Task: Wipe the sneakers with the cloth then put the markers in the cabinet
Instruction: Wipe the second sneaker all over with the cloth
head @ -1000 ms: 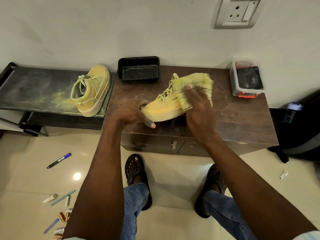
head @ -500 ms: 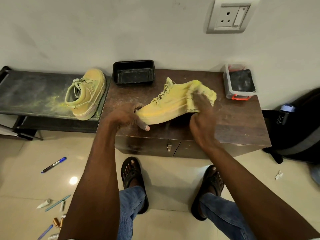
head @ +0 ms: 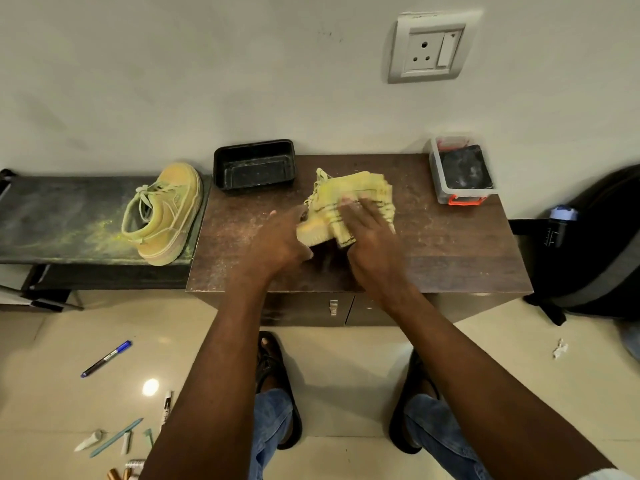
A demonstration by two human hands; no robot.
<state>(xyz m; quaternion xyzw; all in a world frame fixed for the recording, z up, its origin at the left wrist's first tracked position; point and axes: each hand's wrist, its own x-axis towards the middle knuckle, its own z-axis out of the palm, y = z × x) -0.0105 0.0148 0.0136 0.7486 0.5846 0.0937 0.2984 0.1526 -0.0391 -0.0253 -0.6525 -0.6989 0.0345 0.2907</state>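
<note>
The cabinet stood against the wall with its two doors closed, and on its left side sat a lower bench dusted with yellow powder. I had one sneaker at the bench's right edge, its sole close to the front rim, and the other sneaker near the middle of the cabinet top. My left hand gripped its toe, fingers curled around it. My right hand pressed the cloth over its heel, fingers spread fairly flat on the fabric. A black tray sat at the back left corner and a clear box at the back right. I judged the main risk to be a hard rightward stroke knocking the box, or loosened powder spreading over the wood. The bench sneaker could tip off with a bump. Bare wood lay open toward the front right corner. The blue marker and a white marker lay on the floor left of my feet, well apart from the cabinet, easy to tread on.
</note>
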